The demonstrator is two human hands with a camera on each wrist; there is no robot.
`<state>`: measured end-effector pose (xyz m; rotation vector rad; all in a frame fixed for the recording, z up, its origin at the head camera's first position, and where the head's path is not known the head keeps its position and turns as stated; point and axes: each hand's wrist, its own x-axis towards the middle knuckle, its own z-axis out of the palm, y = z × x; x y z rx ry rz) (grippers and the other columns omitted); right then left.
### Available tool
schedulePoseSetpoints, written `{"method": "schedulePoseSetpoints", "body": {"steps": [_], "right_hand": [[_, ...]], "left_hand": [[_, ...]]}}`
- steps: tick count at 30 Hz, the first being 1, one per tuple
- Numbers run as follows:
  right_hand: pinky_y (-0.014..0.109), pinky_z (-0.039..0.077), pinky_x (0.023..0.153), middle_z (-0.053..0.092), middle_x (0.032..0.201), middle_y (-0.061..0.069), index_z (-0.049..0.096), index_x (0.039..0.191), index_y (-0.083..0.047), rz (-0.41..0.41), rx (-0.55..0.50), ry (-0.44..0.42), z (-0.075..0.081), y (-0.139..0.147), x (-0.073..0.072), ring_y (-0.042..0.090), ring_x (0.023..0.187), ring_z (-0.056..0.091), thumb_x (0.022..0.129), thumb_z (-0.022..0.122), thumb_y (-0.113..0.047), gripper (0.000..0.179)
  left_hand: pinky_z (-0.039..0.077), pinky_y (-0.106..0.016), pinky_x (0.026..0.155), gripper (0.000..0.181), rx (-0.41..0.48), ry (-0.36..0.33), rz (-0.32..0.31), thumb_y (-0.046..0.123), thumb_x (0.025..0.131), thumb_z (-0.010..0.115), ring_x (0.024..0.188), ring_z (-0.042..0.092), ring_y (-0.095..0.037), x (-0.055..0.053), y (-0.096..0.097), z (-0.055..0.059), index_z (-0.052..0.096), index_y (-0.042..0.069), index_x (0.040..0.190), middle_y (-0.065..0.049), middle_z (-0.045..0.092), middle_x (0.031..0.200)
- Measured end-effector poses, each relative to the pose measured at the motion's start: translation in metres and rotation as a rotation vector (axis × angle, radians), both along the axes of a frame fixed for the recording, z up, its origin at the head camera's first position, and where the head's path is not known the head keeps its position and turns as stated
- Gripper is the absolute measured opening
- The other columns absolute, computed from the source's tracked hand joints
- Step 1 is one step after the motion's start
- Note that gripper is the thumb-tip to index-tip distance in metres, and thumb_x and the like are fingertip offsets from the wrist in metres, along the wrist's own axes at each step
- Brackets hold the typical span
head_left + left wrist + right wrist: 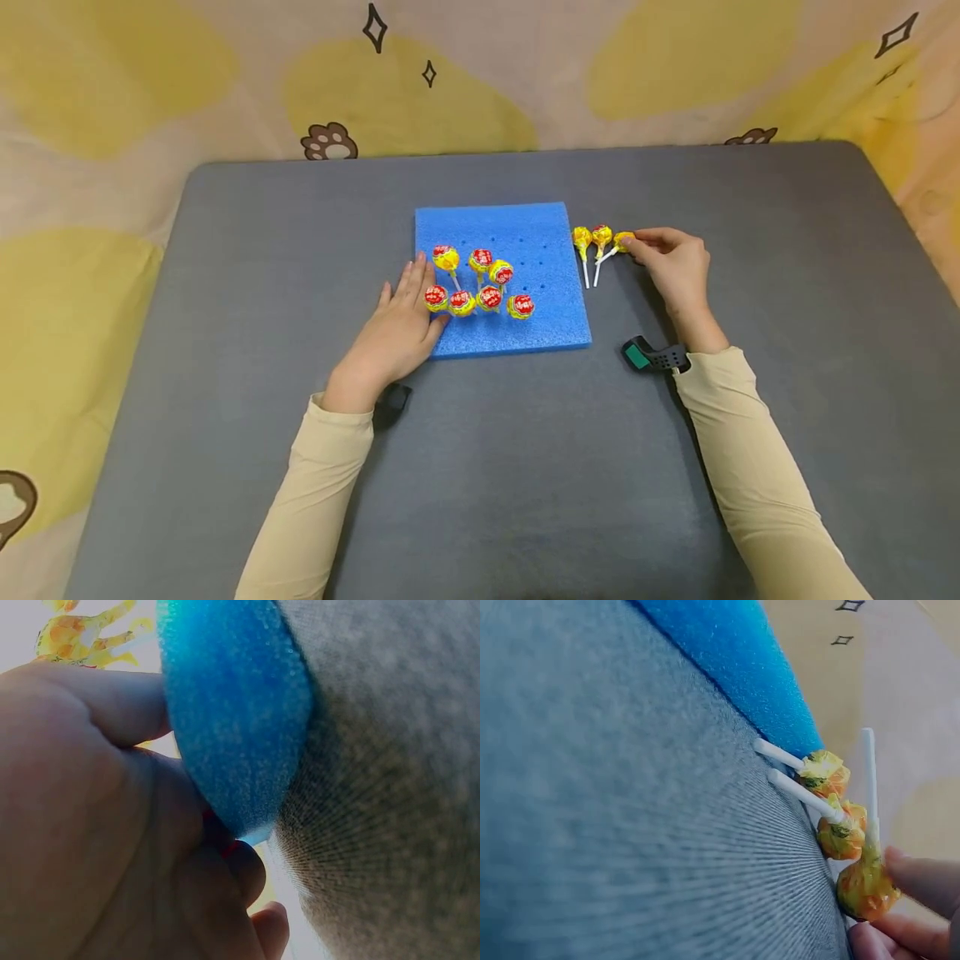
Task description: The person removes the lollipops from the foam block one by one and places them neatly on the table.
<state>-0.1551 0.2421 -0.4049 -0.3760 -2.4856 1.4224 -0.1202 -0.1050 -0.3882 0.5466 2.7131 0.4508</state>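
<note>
My left hand (397, 329) rests with straight fingers along the left edge of a blue foam board (551, 321). In the left wrist view its fingers lie against the side of the foam. Several yellow-and-red wrapped lollipops (521, 307) stand upright in the board, stick down. To the board's right, my right hand (675, 265) pinches the wrapped head of a lollipop (868, 889) between thumb and fingers. Its white stick points up in the right wrist view. Beside it, two more lollipops (582, 238) lie on the table with their sticks toward me.
Rows of small holes (543, 247) dot the back and right of the foam board. The grey table (517, 467) has a patterned yellow and cream cloth (660, 67) behind it. A dark wrist strap with a green piece (637, 357) hangs at my right wrist.
</note>
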Motion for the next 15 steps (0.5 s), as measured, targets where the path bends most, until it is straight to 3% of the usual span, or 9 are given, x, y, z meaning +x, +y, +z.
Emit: {"method": "schedulePoseSetpoints", "body": {"steps": [8,15], "right_hand": [[0.011,0.042,0.058,0.061,0.076,-0.015,0.07,0.104,0.007,0.017,0.011,0.017,-0.0009,0.0072,0.0014,-0.002,0.067,0.055,0.08,0.077,-0.014,0.033],[0.011,0.043,0.059,0.061,0.076,-0.017,0.071,0.103,0.005,0.044,0.017,0.028,-0.004,0.0044,-0.0009,-0.001,0.068,0.056,0.079,0.079,-0.017,0.034]], "left_hand": [[0.0,-0.05,0.114,0.073,0.007,0.004,-0.01,0.034,0.1,0.042,0.144,-0.007,-0.026,-0.0029,0.0047,0.0,0.001,0.001,0.151,-0.011,-0.01,0.158],[0.0,-0.05,0.114,0.074,0.0,-0.01,0.005,0.034,0.1,0.042,0.144,-0.008,-0.026,-0.0001,0.0021,0.0013,0.0,0.0,0.151,-0.012,-0.011,0.158]]}}
